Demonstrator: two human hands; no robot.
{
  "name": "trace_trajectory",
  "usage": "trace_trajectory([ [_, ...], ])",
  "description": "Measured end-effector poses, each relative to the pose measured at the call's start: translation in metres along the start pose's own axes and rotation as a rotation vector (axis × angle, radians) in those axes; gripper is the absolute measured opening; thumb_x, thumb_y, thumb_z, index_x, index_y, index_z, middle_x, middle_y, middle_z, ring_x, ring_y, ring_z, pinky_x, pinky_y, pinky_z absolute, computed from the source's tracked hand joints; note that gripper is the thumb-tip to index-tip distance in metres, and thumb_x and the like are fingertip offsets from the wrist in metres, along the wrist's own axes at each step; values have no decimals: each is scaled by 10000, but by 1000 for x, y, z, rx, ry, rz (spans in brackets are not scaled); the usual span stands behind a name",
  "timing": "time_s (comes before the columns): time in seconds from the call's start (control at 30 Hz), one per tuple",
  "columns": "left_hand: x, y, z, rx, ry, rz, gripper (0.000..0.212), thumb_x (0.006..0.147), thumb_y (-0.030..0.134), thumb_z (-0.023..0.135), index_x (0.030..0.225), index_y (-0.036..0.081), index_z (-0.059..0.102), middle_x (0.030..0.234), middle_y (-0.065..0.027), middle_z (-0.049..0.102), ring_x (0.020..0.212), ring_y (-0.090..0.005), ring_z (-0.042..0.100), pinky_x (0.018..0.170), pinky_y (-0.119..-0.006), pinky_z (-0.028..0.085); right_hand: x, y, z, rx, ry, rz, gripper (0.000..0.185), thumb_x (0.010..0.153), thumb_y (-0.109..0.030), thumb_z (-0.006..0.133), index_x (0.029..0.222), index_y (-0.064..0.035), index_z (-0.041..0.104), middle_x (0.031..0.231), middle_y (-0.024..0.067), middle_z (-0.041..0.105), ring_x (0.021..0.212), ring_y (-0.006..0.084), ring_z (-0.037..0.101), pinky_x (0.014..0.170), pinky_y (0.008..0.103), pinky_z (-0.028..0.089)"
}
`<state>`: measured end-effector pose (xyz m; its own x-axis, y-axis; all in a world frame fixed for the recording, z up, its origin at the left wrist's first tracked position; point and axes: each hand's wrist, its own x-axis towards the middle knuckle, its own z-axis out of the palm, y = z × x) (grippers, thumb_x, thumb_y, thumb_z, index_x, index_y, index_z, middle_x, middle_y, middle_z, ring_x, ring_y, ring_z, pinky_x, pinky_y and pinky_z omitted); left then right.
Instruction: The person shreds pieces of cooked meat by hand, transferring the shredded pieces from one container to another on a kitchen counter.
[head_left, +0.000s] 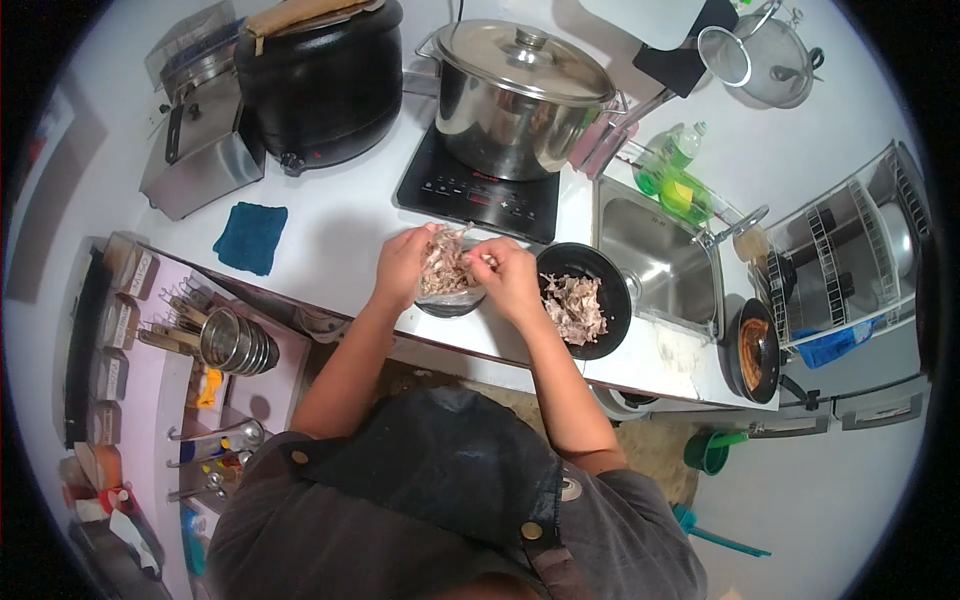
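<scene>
My left hand (401, 266) grips a clump of pale brown shredded food (444, 262), perhaps meat or mushroom, over a clear container (451, 307). Plastic film seems to line the container, and more shreds fill it. My right hand (506, 279) pinches a small piece at the clump's right side, fingertips close to the left hand. Just right of my right hand, a black pan (619, 322) holds a heap of similar shreds (576, 309). The container's far side is partly hidden by my hands.
Behind my hands, a lidded steel stockpot (510, 124) stands on an induction cooker (427, 184). A black soup kettle (322, 90) and blue cloth (251, 238) are left. Right are a sink (660, 255) and another pan (763, 375) at the counter's edge.
</scene>
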<state>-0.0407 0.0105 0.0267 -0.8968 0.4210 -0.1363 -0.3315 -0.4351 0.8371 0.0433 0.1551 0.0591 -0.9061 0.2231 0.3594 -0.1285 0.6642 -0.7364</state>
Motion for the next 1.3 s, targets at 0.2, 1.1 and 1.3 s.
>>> trace_trajectory([
  [0.2,4,2,1,-140,-83,-9,267,913,175,503,1037,-57,548,930,-106,606,834,-151,596,758,-277,481,-5,26,15,136,-136,136,134,772,-114,641,856,-10,646,770,165,646,686,267,632,655,333,482],
  [1.1,-5,-1,31,-317,-172,225,268,894,88,486,1128,-42,502,1057,-78,568,1008,-186,544,889,-344,438,-14,39,35,-104,-51,-53,135,673,10,645,800,-32,666,821,163,643,747,292,635,657,339,499],
  [1.3,19,-14,104,734,-547,673,333,728,239,721,981,40,639,992,-113,569,932,-224,565,804,-322,452,-38,26,20,-113,-34,76,94,691,-15,614,777,3,648,782,203,619,736,354,612,687,411,482],
])
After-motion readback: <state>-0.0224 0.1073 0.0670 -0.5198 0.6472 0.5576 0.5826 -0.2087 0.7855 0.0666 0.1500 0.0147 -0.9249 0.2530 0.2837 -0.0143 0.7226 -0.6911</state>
